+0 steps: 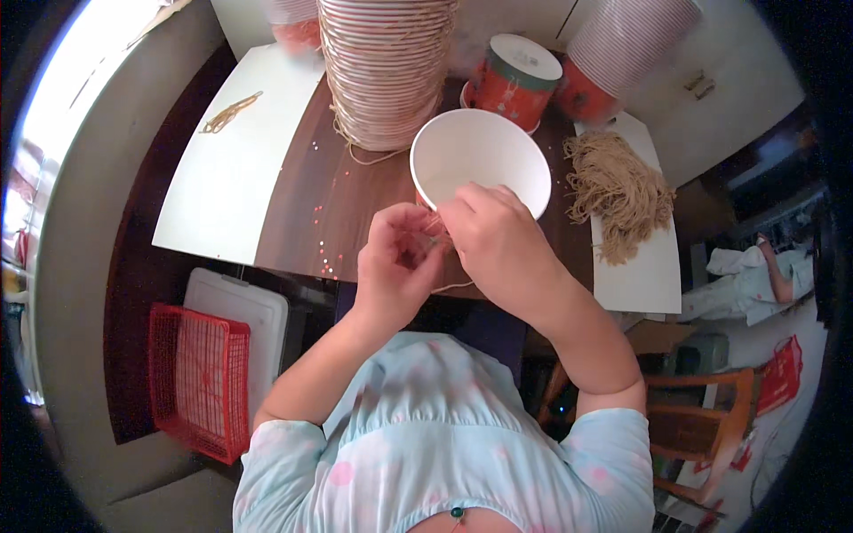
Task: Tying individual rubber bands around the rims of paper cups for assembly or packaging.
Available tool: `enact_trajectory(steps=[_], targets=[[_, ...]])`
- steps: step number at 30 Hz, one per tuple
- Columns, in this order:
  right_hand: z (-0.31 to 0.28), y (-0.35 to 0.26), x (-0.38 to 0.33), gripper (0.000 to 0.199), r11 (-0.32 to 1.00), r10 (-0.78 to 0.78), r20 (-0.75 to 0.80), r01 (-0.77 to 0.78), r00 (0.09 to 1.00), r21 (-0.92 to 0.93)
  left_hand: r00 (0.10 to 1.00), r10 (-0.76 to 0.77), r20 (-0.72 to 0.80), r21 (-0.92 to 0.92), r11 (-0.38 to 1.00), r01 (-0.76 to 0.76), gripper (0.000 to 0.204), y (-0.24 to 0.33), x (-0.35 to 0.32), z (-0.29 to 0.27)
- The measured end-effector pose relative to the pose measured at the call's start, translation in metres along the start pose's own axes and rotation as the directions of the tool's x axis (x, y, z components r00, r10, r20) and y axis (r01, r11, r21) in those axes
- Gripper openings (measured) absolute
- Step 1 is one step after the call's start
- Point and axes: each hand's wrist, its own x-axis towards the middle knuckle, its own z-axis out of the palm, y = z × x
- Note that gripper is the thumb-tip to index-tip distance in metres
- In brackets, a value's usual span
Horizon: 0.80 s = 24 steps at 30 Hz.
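Note:
A paper bucket (480,151), white inside, tilts with its open mouth toward me at the near middle of the table. My right hand (502,253) is closed at its near rim, fingertips reaching over the edge. Beside it, my left hand (400,262) has curled fingers and thumb close together against the bucket's reddish outer side. What lies between those fingertips is hidden. A pale cord (455,287) shows below, between the two hands. Behind the bucket rises a tall stack of nested buckets (386,71) with cords hanging from their rims.
A bundle of tan cords (622,191) lies at the right, a few loose cords (231,113) at the far left. An upturned red-and-green bucket (515,84) and another bucket stack (631,49) stand behind. A red basket (200,377) is lower left, a wooden chair (702,426) lower right. Another person's arm (777,271) shows at right.

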Motion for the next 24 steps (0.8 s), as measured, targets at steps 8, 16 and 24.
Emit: enact_trajectory(steps=[8,16,24], targets=[[0.023,-0.027,-0.035,0.008,0.975,0.213,-0.242,-0.189,0.946,0.121,0.848,0.53,0.004,0.65,0.643,-0.405,0.027,-0.011,0.003,-0.006],[0.077,-0.019,-0.048,0.019,0.94,0.337,-0.401,-0.283,0.852,0.19,0.976,-0.126,-0.179,-0.075,0.991,0.114,0.022,0.004,0.0,0.002],[0.076,-0.019,-0.038,0.019,0.002,0.606,0.205,-0.259,0.769,0.966,0.96,-0.267,-0.09,-0.29,0.929,0.231,0.023,0.008,0.006,-0.016]])
